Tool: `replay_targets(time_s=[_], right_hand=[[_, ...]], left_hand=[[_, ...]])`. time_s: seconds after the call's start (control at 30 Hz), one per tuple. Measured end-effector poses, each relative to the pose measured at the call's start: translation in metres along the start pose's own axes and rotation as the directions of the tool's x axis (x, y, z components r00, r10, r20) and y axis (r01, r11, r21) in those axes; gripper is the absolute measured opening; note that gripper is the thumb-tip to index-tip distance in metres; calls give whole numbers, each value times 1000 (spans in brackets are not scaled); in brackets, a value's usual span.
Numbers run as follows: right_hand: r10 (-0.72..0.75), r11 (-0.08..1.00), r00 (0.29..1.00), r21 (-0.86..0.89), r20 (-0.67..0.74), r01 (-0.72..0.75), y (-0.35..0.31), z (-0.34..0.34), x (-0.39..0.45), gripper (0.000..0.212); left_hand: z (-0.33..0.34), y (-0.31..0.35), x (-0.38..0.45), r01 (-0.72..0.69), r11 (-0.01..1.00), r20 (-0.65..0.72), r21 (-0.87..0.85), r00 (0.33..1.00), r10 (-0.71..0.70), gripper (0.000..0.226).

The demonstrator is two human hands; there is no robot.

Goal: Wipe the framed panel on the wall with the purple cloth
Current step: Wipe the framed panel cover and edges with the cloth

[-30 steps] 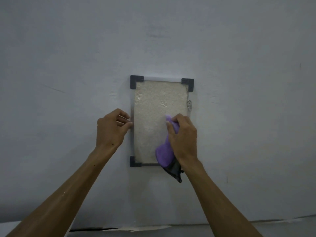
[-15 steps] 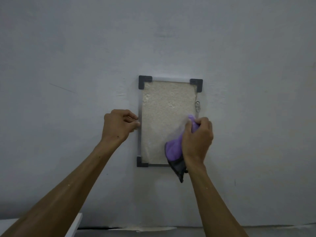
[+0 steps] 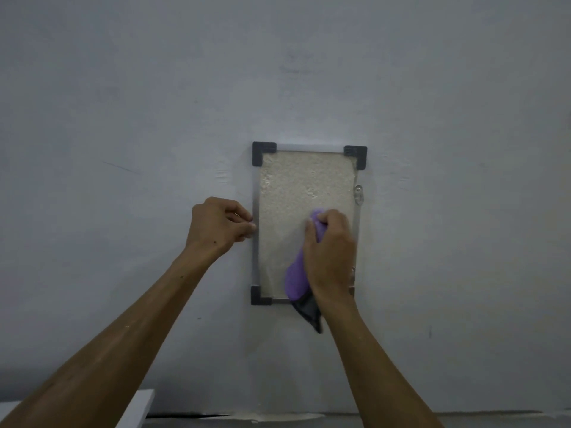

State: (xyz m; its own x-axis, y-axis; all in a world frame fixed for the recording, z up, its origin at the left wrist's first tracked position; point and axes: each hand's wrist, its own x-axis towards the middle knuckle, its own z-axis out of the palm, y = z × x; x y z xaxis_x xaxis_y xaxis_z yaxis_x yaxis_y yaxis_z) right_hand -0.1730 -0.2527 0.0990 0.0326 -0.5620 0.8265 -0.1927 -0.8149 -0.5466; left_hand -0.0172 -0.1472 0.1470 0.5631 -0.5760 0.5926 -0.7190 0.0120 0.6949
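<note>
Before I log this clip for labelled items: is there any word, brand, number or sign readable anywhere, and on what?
None: no readable text anywhere.
Framed panel: rough beige surface, no print.
Purple cloth, gripped by the right hand: no visible tag.
Wall: only scuffs.
Left hand rests at the frame's edge.

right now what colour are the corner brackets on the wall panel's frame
Dark grey corner brackets, clearest in the head view.

Single head-worn wide-angle view, facing a wall (image 3: 123,88) squarely at roughly arm's reach, perhaps tilted slightly down.
</note>
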Motion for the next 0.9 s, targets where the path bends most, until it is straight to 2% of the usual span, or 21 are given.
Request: replay_targets(time_s=[0.07, 0.1, 0.17, 0.2, 0.27, 0.3, 0.37, 0.43, 0.47, 0.5, 0.6, 0.63, 0.7, 0.8, 0.83, 0.9], right_hand=[[-119, 993, 976, 30, 181, 115, -7, 5, -2, 10], [-124, 992, 977, 32, 171, 120, -6, 2, 0, 11], [-6, 999, 999, 35, -31, 7, 2, -8, 7, 13], [72, 997, 986, 37, -152, -67, 7, -13, 10, 13], [141, 989, 959, 2, -245, -145, 9, -12, 9, 12], [120, 992, 970, -12, -211, -125, 6, -9, 7, 11], [-3, 1000, 999, -5, -53, 2, -2, 0, 1, 11], [-111, 994, 988, 10, 110, 111, -5, 1, 2, 12], [-124, 992, 984, 13, 126, 123, -3, -3, 6, 13], [-102, 995, 991, 18, 85, 101, 1, -9, 10, 13], [80, 997, 981, 34, -175, -75, 9, -20, 17, 12], [105, 994, 974, 19, -203, -103, 8, -18, 15, 12], [54, 999, 988, 8, -148, -53, -1, -6, 6, 10], [-130, 992, 985, 14, 114, 129, -11, 9, -2, 10], [-160, 987, 974, 22, 159, 158, -10, 7, 1, 11], [-123, 992, 986, 40, 108, 120, -3, -2, 11, 11]], left_hand=[[-2, 0, 2, 17, 1000, 8, 6, 1000, -17, 17], [-2, 0, 2, 18, 1000, 15, 8, 1000, -18, 17], [-3, 1, 2, 1, 1000, 24, 27, 1000, -2, 17], [-3, 2, 2, -12, 999, 29, 46, 1000, 11, 17], [-4, 5, 3, -22, 998, 42, 64, 999, 19, 17], [-4, 6, 4, -19, 998, 50, 64, 999, 16, 17], [-4, 9, 5, -22, 996, 56, 82, 998, 17, 18], [-5, 11, 4, -29, 994, 52, 105, 998, 24, 17], [-6, 11, 4, -33, 993, 51, 113, 998, 27, 17], [-7, 12, 3, -35, 992, 47, 118, 998, 29, 18], [-11, 14, 4, -31, 997, 16, 74, 999, 29, 19], [-12, 15, 6, -27, 998, -3, 51, 1000, 28, 19], [-11, 18, 9, -33, 999, -32, 35, 999, 34, 19], [-8, 18, 11, -16, 1000, -55, -4, 998, 16, 21], [-7, 17, 11, -13, 1000, -56, -13, 998, 12, 22], [-6, 16, 9, -11, 1000, -55, -26, 998, 10, 22]])
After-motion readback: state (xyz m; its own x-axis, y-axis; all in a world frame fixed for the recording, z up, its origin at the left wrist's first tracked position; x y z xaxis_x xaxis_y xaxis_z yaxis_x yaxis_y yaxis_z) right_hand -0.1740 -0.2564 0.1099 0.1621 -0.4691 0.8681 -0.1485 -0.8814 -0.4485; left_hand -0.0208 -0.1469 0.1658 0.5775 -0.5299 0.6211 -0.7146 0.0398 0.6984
